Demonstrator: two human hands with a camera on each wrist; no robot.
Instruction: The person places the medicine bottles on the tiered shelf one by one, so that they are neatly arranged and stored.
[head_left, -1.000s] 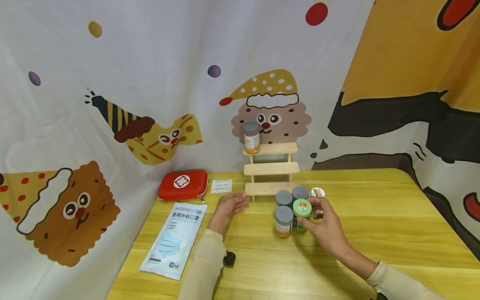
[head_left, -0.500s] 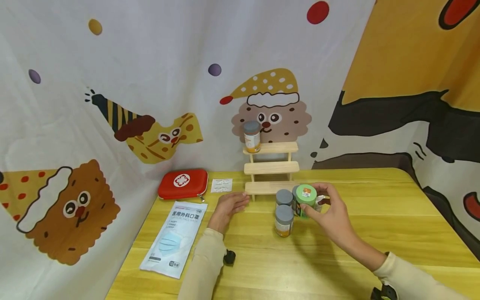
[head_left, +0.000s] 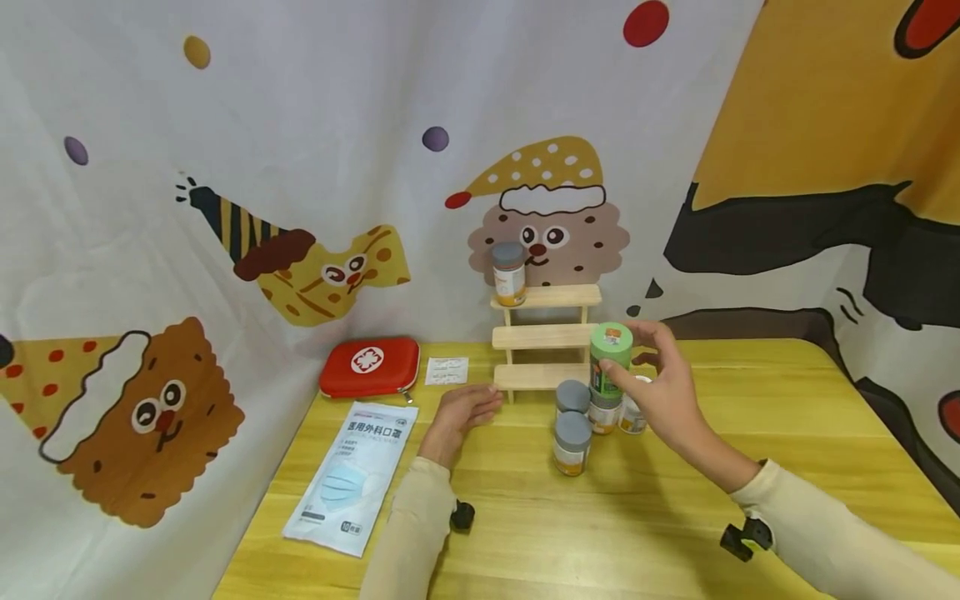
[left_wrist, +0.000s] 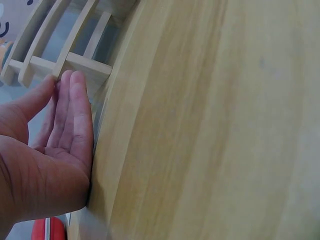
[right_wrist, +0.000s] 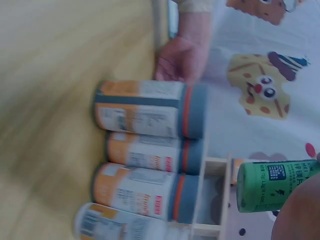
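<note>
My right hand (head_left: 667,383) grips a green bottle (head_left: 611,358), its thumb on the near side and fingers behind. The bottle is raised above the grey-capped bottles; in the right wrist view, its printed base end (right_wrist: 270,185) shows. Three grey-capped bottles (head_left: 572,446) with orange and white labels stand grouped below it, beside a white bottle (right_wrist: 120,224). My left hand (head_left: 459,418) rests on its edge on the table, fingers extended, fingertips right at the lower left corner of a three-step wooden rack (head_left: 543,337). The left wrist view shows its palm (left_wrist: 60,150).
Another grey-capped bottle (head_left: 508,275) stands at the left of the rack's top step. Left of the rack lie a small white packet (head_left: 447,371), a red first-aid case (head_left: 369,368) and a mask package (head_left: 352,475). A printed curtain (head_left: 360,150) hangs behind the table.
My right hand has lifted the green bottle from among the grey-capped bottles, up and back toward the rack. The left hand has kept its place at the rack's corner.
</note>
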